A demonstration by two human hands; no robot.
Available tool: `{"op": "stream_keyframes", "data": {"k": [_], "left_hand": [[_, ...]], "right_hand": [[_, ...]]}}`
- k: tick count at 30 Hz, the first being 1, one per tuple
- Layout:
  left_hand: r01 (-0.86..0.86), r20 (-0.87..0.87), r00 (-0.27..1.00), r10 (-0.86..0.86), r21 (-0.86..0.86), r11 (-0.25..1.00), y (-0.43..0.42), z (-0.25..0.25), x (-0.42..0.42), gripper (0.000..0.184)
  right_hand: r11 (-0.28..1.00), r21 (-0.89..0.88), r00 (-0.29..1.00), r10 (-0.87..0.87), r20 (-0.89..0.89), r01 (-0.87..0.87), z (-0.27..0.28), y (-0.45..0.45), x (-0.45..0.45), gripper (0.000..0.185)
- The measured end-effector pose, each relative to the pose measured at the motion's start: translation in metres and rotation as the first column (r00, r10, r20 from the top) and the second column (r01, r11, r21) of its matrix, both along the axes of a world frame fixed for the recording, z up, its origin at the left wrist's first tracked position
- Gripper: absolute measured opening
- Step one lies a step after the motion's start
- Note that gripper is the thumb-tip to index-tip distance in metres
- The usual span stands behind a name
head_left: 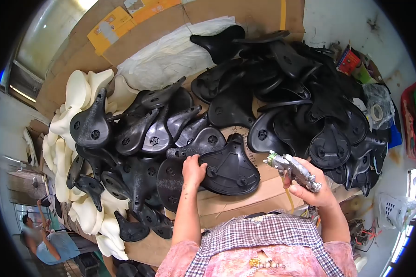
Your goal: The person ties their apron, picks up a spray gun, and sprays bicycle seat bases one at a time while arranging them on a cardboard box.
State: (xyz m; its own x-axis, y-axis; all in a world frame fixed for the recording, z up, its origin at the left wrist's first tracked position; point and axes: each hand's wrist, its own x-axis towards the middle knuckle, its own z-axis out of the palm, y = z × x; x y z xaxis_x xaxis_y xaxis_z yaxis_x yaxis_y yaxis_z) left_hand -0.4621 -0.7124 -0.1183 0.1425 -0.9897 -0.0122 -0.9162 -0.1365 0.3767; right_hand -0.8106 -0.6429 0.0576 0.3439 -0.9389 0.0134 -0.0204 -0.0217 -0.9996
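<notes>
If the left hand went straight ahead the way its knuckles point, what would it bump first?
Probably the speckled black shell just beyond the left hand. They may already touch; the depth is hard to judge.

Backed by cardboard (245, 9), with yellow tape (283, 14) down it. Closed in at right by a white wall (339, 23), stained in spots, and at left by a pale wall (7, 113). Lit at far right by a bright window (413, 182), with glare (85, 3) also at top left. Furnished with a cardboard-covered table (235, 205).

Black shells (233, 171), cream pads (78, 90), checked apron (263, 234)
</notes>
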Motion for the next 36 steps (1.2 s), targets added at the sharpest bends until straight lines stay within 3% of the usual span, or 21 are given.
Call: {"op": "stream_keyframes", "data": {"k": [2,3,5,7,8,10,12,13,14,16,18,20,22,25,27,28,30,31,32,34,36], "left_hand": [[-0.048,-0.512,0.850,0.123,0.157,0.986,-0.009,0.005,0.023,0.031],[-0.023,-0.430,0.903,0.002,-0.043,0.999,-0.007,0.015,0.025,0.023],[-0.024,-0.421,0.905,-0.068,-0.209,0.978,-0.010,0.070,0.025,0.020],[0.028,-0.197,0.973,-0.119,-0.411,0.911,-0.014,0.140,0.015,0.019],[0.046,-0.124,0.986,-0.115,-0.461,0.886,-0.015,0.168,0.002,0.023],[0.152,-0.314,0.911,-0.266,-0.345,0.926,-0.019,0.200,-0.022,0.026],[0.160,-0.564,0.715,-0.414,-0.443,0.882,-0.032,0.191,-0.030,0.028],[0.063,-0.664,0.655,-0.360,-0.426,0.902,-0.041,0.180,-0.023,0.027],[-0.091,-0.680,0.701,-0.214,-0.384,0.919,-0.052,0.162,-0.012,0.030],[-0.139,-0.270,0.963,0.001,-0.492,0.860,-0.075,0.083,0.032,0.040],[-0.277,-0.535,0.833,0.140,-0.183,0.943,-0.077,0.015,0.053,0.050],[-0.300,-0.668,0.691,0.278,0.086,0.950,-0.062,0.006,0.029,0.054],[-0.247,-0.538,0.806,0.249,0.077,0.966,-0.049,0.000,0.009,0.058],[-0.359,-0.454,0.810,0.372,0.117,0.926,-0.034,-0.017,-0.003,0.064],[-0.462,-0.621,0.610,0.492,0.226,0.858,-0.027,-0.043,-0.008,0.056],[-0.471,-0.729,0.338,0.596,0.417,0.778,-0.021,-0.012,-0.024,0.049],[-0.480,-0.829,-0.083,0.553,0.520,0.707,-0.014,-0.029,-0.035,0.041],[-0.344,-0.811,-0.276,0.516,0.585,0.735,-0.015,-0.034,-0.029,0.031],[-0.343,-0.807,-0.282,0.518,0.589,0.731,-0.014,-0.040,-0.028,0.031],[-0.335,-0.797,-0.524,0.300,0.517,0.788,-0.017,-0.044,-0.026,0.025],[-0.325,-0.822,-0.504,0.264,0.464,0.824,-0.014,-0.036,-0.018,0.023]], "right_hand": [[1.000,-0.006,1.000,0.013,-0.021,-0.013,0.000,0.003,-0.001,0.066],[1.000,-0.013,1.000,0.013,-0.021,-0.014,0.001,0.001,-0.001,0.066],[1.000,-0.020,1.000,0.004,-0.018,-0.005,0.002,-0.001,-0.002,0.066],[0.996,-0.090,1.000,-0.003,-0.029,0.000,0.002,-0.002,-0.003,0.059],[0.996,-0.086,1.000,-0.005,-0.027,0.002,0.000,-0.002,-0.003,0.059],[0.995,-0.091,1.000,-0.029,-0.009,0.028,-0.003,-0.003,-0.002,0.059],[0.996,-0.087,1.000,-0.026,-0.011,0.025,-0.002,-0.002,-0.002,0.059],[0.997,-0.067,0.999,-0.027,-0.030,0.025,0.000,-0.001,-0.003,0.062],[0.998,-0.048,0.998,-0.030,-0.048,0.028,0.003,0.002,-0.004,0.065],[0.998,-0.052,0.998,-0.032,-0.053,0.030,0.007,0.006,-0.008,0.064],[0.998,-0.050,0.998,-0.042,-0.056,0.039,0.006,0.010,-0.013,0.064],[0.999,-0.040,0.996,-0.026,-0.087,0.022,0.002,0.014,-0.019,0.062],[0.999,-0.045,0.993,0.001,-0.118,-0.006,0.003,0.016,-0.022,0.060],[0.998,-0.054,0.988,0.036,-0.150,-0.044,0.007,0.019,-0.023,0.058],[0.996,-0.066,0.985,0.044,-0.168,-0.056,0.006,0.022,-0.024,0.058],[0.995,-0.074,0.980,0.056,-0.190,-0.071,0.006,0.024,-0.025,0.059],[0.991,-0.093,0.974,0.072,-0.215,-0.094,0.011,0.025,-0.026,0.058],[0.988,-0.110,0.968,0.083,-0.236,-0.112,0.015,0.026,-0.027,0.058],[0.988,-0.106,0.967,0.088,-0.241,-0.116,0.018,0.028,-0.029,0.058],[0.993,-0.024,0.952,0.106,-0.286,-0.117,0.028,0.028,-0.032,0.056],[0.990,-0.046,0.929,0.112,-0.354,-0.136,0.038,0.025,-0.029,0.054]]}}
